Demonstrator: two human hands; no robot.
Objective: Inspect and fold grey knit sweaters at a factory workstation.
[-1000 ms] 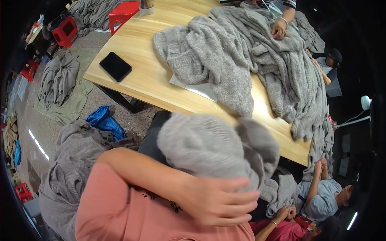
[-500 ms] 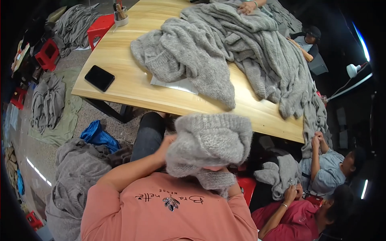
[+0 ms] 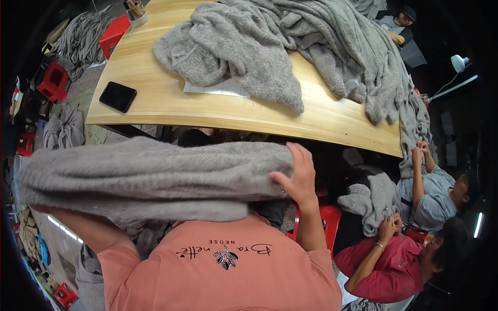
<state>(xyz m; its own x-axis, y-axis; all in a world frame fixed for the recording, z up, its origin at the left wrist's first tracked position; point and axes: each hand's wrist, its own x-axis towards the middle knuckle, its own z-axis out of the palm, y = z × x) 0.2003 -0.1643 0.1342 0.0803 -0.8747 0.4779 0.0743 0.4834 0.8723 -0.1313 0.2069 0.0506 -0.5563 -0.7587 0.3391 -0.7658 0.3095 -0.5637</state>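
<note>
A long grey knitted sweater (image 3: 155,173) is stretched sideways in front of my chest, blurred toward its left end. Behind that left end my left forearm disappears, and the knit hides my left hand and its fingers. My right hand (image 3: 298,176) rests against the sweater's right end, its fingers straight and its thumb spread apart over the knit. Beyond the sweater, a wooden table (image 3: 337,129) bears a heap of grey knitwear (image 3: 244,46), which partly covers a white sheet of paper (image 3: 218,88).
A black phone (image 3: 118,97) lies at the table's left, with a tool cup (image 3: 137,18) farther back. Red stools (image 3: 53,82) and knitwear piles (image 3: 83,41) stand on the left floor. At right, people (image 3: 389,259) handle grey knits; one more (image 3: 397,26) sits behind the table.
The sweater was bunched up before my chest; now it is drawn out lengthwise to the left. My left arm has swung out left, and my right hand has come into sight.
</note>
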